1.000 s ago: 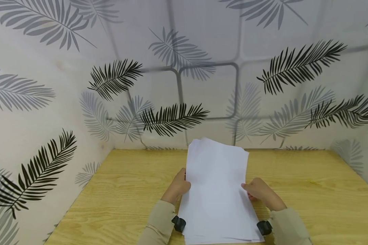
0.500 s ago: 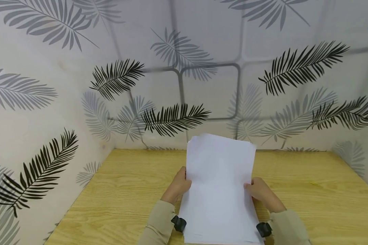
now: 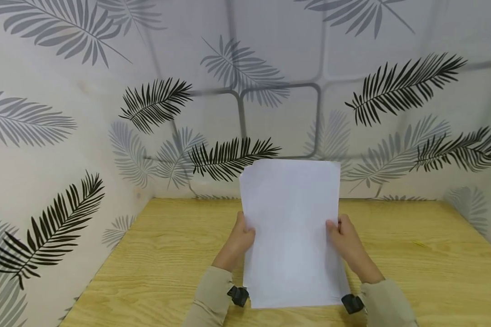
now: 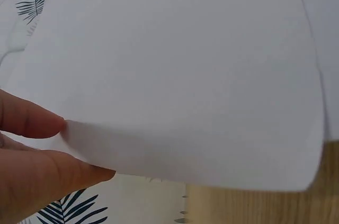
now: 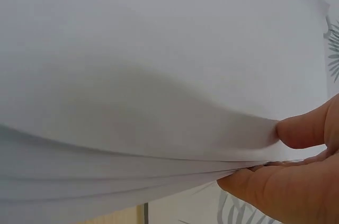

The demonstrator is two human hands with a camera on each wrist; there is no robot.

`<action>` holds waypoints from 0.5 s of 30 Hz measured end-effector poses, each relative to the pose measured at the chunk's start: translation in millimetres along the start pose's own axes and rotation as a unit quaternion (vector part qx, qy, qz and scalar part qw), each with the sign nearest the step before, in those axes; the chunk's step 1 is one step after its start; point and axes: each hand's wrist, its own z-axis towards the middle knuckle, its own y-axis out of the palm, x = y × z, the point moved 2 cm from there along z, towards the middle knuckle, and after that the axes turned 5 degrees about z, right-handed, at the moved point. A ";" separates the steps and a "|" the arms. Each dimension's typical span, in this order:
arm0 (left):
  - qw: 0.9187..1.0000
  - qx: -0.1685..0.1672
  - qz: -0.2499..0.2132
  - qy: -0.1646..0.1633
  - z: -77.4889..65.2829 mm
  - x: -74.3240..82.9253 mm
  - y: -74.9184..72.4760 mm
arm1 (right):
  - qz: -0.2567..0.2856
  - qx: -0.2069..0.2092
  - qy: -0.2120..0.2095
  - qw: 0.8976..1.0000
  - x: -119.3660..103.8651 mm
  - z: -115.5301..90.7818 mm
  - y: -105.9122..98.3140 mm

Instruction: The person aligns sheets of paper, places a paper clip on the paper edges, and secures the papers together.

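Observation:
A stack of white paper sheets [image 3: 292,236] is held up over the table, tilted, its far edge standing against the wall in the head view. The left hand [image 3: 236,240] pinches the stack's left edge, thumb on the top face and fingers behind. On the opposite edge, the right hand [image 3: 349,245] grips in the same way. In the left wrist view the paper [image 4: 185,75] bends slightly near the thumb and fingers. Several sheet edges fan apart in the right wrist view, where the thumb [image 5: 304,128] presses the top sheet and the other fingers lie below.
The wood-grain table [image 3: 167,240] extends on both sides of the paper. A small yellow item [image 3: 419,243], too small to identify, lies at the right. A leaf-patterned wall covering [image 3: 278,122] encloses the back and sides. Dark wrist devices [image 3: 239,296] sit near both cuffs.
Both hands have raised the paper stack, and its near edge has come up off the table. Its top corners look more even than before. The right hand has shifted upward along the edge.

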 end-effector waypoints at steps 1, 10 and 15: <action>1.000 0.000 0.000 0.006 -0.6 1.8 -0.3 | 0.000 0.006 -0.011 1.000 -2.4 -0.5 -0.5; 0.995 0.010 0.024 0.097 -7.0 22.6 -1.3 | -0.003 0.075 -0.125 0.989 -22.7 -6.3 -3.6; 0.982 0.029 0.038 0.182 -11.4 37.4 -0.1 | 0.008 0.128 -0.170 0.977 -31.4 -9.7 -2.6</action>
